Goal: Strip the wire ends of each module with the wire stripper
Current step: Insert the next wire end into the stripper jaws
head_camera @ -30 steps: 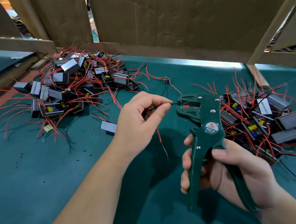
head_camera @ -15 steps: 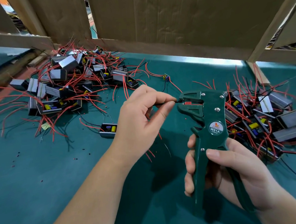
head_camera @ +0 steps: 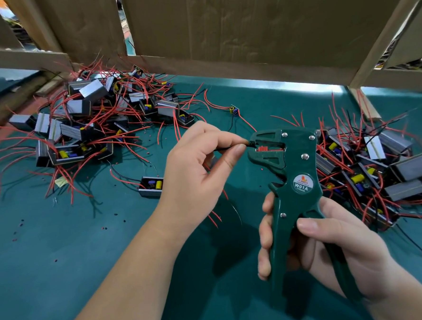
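Cardboard walls (head_camera: 246,29) stand along the far edge of the green tabletop (head_camera: 63,267), with gaps between the sheets.

From your head camera, your left hand (head_camera: 198,170) is raised over the middle of the tabletop. Its thumb and forefinger pinch a thin black wire (head_camera: 223,149), and the other fingers are curled in beneath. The free end of that wire reaches right into the mouth of the wire stripper (head_camera: 294,169), just above the red ribbed pad between the jaws.

Your right hand (head_camera: 333,241) holds the stripper upright near the front edge, right of centre. The fingers wrap round the front handle, the thumb lies across the body below the round label, and the rear handle sits against the palm. The head of the tool points left, toward your other hand.

One module (head_camera: 151,186) lies open side up on the tabletop just left of your left wrist, with red and black leads trailing from it. A large heap of modules (head_camera: 87,132), tangled in red wires, fills the far left corner. A second heap (head_camera: 378,164) lies against the right edge, just behind the stripper. A small bare board (head_camera: 233,109) lies alone between the two heaps, toward the far edge. Tiny red and black scraps of insulation (head_camera: 21,222) dot the tabletop near the left edge.
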Motion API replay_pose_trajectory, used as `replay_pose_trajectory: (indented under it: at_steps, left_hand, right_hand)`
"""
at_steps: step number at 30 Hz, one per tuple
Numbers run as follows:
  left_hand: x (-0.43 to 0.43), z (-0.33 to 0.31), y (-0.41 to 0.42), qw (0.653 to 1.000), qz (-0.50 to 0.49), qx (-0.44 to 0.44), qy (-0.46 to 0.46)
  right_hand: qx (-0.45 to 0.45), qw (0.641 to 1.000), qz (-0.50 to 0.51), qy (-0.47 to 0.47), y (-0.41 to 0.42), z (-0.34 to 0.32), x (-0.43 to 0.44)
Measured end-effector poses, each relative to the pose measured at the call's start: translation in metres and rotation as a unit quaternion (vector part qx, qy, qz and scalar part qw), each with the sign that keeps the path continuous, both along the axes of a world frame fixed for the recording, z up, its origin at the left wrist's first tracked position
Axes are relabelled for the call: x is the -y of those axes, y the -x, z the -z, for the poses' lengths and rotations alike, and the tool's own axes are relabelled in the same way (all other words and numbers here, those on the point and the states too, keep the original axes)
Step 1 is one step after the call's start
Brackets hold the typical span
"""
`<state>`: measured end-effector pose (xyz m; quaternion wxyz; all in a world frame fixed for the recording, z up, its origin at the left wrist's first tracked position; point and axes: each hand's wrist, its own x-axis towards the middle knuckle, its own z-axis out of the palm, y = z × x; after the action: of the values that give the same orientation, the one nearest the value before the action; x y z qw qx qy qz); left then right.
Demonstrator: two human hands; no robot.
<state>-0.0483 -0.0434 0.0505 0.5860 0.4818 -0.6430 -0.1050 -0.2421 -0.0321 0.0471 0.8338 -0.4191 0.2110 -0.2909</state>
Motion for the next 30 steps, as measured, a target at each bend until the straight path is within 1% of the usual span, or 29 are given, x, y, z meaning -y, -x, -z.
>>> replay_pose_trajectory:
  at_steps: [5,9,11,12,15,17,19,22,24,27,29,30]
  left_hand:
    - [0.0,0.0,0.0,1.0,0.005,0.004,0.004]
    - [0.001,0.001,0.001,1.0,0.014,0.012,-0.016]
    - [0.003,0.003,-0.003,0.997,0.025,0.055,-0.047]
    - [0.004,0.006,-0.006,0.993,0.039,0.084,-0.077]
    - [0.006,0.013,-0.01,0.967,0.073,0.165,-0.181]
    - [0.008,0.014,-0.011,0.949,0.054,0.239,-0.2]
    - [0.01,0.015,-0.013,0.935,0.046,0.27,-0.227]
    - [0.012,0.018,-0.016,0.921,0.051,0.267,-0.279]
    - [0.013,0.021,-0.015,0.921,0.04,0.265,-0.284]
    - [0.013,0.024,-0.017,0.944,0.017,0.224,-0.243]
    - [0.013,0.024,-0.018,0.964,-0.004,0.166,-0.209]
    - [0.013,0.024,-0.018,0.972,-0.013,0.124,-0.198]
  right_hand:
    - [-0.026,0.999,0.018,-0.002,-0.001,-0.001,0.0]
    - [-0.047,0.998,0.042,-0.008,-0.004,-0.001,-0.002]
    - [-0.054,0.997,0.054,-0.014,-0.006,-0.001,-0.003]
    - [-0.058,0.996,0.061,-0.018,-0.008,-0.001,-0.003]
    - [-0.077,0.994,0.076,-0.026,-0.009,-0.002,-0.003]
    - [-0.085,0.993,0.072,-0.026,-0.006,-0.002,-0.003]
    - [-0.087,0.993,0.068,-0.032,-0.005,-0.002,-0.005]
    - [-0.09,0.99,0.101,-0.041,-0.006,-0.001,-0.003]
    - [-0.085,0.99,0.109,-0.035,-0.006,0.0,0.001]
    - [-0.017,0.995,0.09,-0.034,-0.005,0.002,0.003]
    - [0.017,0.995,0.094,-0.024,-0.006,0.003,0.003]
    - [0.028,0.994,0.1,-0.021,-0.007,0.004,0.003]
